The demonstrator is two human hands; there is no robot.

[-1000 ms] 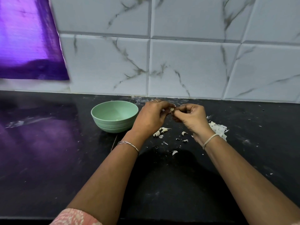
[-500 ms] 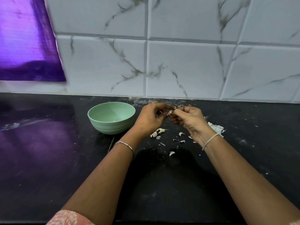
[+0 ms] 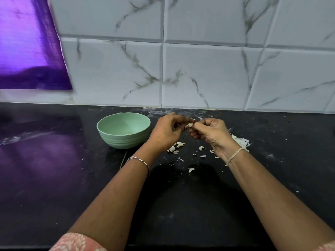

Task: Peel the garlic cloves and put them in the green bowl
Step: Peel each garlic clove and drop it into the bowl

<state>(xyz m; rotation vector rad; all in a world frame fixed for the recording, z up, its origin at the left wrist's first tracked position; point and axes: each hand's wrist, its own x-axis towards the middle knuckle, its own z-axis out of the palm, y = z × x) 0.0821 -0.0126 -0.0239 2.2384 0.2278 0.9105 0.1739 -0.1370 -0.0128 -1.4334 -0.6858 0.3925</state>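
Both hands are raised over the black counter (image 3: 181, 205), towards its far edge, meeting fingertip to fingertip; between them is one small pale garlic clove (image 3: 190, 125), held just above the surface. The left hand (image 3: 166, 131) has its fingers curled in and pinches the clove from the left; the right hand (image 3: 212, 134) is curled as well, thumb and forefinger nipping the same clove from the right. A thin ring (image 3: 168, 114) shows on a left finger; a metal bracelet (image 3: 138, 160) circles the left wrist; a pale thread band (image 3: 235, 155) circles the right wrist; a pink patterned sleeve (image 3: 76, 241) peeks in at the near edge.

The green bowl (image 3: 123, 140) stands upright on the counter just left of the left hand; whether the two touch I cannot tell; something pale lies at its bottom, too small to name. Below the hands the counter is littered with scraps (image 3: 176, 146) of garlic; whether they are skin or whole cloves I cannot make out. A larger heap of papery skins (image 3: 241, 142) lies to the right, partly hidden behind the right wrist; one lone flake (image 3: 191, 169) lies nearer, between the forearms. Beyond it all runs the white marbled tiled wall (image 3: 208, 75); a shiny purple sheet (image 3: 27, 42) hangs at the far left, its colour reflected on the counter below it.
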